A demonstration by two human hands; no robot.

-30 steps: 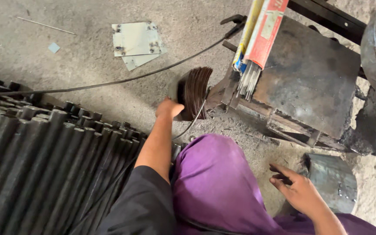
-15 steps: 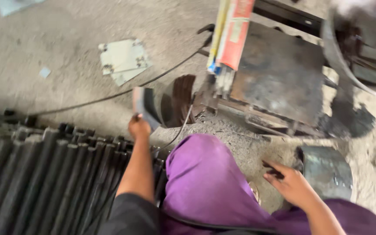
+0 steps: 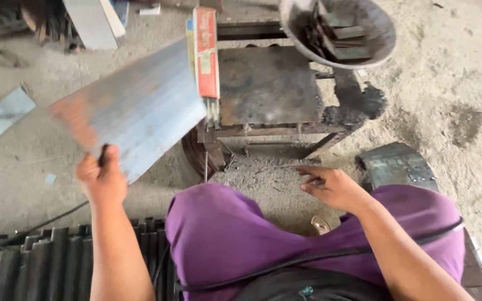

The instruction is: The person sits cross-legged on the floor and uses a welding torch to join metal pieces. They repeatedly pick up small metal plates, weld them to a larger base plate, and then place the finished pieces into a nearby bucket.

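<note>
We see the left hand (image 3: 102, 179) closed around the near corner of a flat grey metal sheet (image 3: 135, 108), which it holds up off the floor, tilted and blurred, with rusty orange patches toward its left end. The sheet's far right edge comes up just beside a long red and yellow packet (image 3: 205, 53) that lies along the left side of a dark, stained metal bench (image 3: 269, 86). The right hand (image 3: 330, 187) hovers low in front of the bench above the dusty floor (image 3: 447, 111), its fingers loosely curled and partly spread; we cannot tell whether it holds anything. A round metal bowl (image 3: 383, 33) with dark metal scraps inside sits at the far right corner of the bench. To the right of the right hand a dark, flat metal plate (image 3: 397, 164) lies on the floor. Purple cloth (image 3: 224, 234) covers our knees in the near middle, with a thin black cable (image 3: 319, 257) crossing it. At the near left lies a row of dark metal tubes (image 3: 40, 262), side by side. Further left on the floor is a small pale square sheet (image 3: 6, 111), well apart from the one in the left hand.
</note>
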